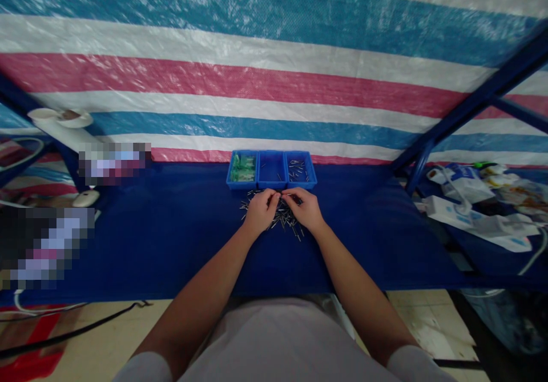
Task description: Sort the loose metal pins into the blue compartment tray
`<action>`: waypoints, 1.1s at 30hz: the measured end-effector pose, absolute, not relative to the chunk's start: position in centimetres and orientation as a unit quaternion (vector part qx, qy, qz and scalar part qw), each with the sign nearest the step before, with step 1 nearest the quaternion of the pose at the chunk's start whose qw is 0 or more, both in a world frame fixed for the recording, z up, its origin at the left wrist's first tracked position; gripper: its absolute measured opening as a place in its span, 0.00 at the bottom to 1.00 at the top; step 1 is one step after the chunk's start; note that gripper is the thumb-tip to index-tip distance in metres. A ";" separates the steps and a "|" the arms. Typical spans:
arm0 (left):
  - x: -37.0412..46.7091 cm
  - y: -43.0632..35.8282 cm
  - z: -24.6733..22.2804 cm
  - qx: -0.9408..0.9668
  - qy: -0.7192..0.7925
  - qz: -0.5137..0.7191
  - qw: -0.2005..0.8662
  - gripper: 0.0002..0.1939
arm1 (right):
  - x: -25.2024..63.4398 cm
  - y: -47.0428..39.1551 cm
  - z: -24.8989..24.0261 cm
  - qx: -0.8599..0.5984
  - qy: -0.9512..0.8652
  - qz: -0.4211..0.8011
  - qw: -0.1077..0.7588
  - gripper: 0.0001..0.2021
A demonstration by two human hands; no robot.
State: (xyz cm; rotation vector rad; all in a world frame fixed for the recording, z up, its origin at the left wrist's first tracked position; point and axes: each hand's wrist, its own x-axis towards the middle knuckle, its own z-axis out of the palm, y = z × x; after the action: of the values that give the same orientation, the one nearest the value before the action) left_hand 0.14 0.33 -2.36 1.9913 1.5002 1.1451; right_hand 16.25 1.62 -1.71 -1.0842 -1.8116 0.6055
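Observation:
A pile of small dark and silvery rods (286, 217) lies on the blue table (184, 228), under and around both hands. My left hand (262, 209) is above the left part of the pile, thumb and fingers pinched together. Close beside it, my right hand (305, 208) is also pinched, its fingertips almost meeting the left ones. What sits between the fingertips is too small to make out. Just behind the hands stand three joined blue bins: the left bin (230, 177) holds green and clear pieces, the middle bin (271, 184) a few thin pieces, the right bin (313, 176) several small rods.
A striped plastic sheet (274, 79) hangs behind the table. At the right are a white power strip (479, 222), cables and plastic bags beside a blue metal frame (462, 105). A white tube-shaped object (64, 133) stands at the left, near blurred items.

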 end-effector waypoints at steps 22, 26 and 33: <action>0.1 0.4 -2.6 0.699 0.530 0.425 0.223 0.09 | 16.2 1.7 -1.9 -0.452 -0.725 0.239 0.461 0.08; 0.1 0.4 -2.6 0.697 0.531 0.424 0.229 0.09 | 16.2 1.6 -1.7 -0.453 -0.727 0.235 0.459 0.08; 0.1 0.6 -2.9 0.699 0.530 0.423 0.227 0.09 | 16.2 1.7 -1.9 -0.452 -0.727 0.237 0.460 0.08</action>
State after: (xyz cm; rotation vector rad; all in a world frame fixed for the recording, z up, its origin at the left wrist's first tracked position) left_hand 0.15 0.56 -2.95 1.9262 1.4602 1.1648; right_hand 16.24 1.72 -1.95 -1.1112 -1.7883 0.5826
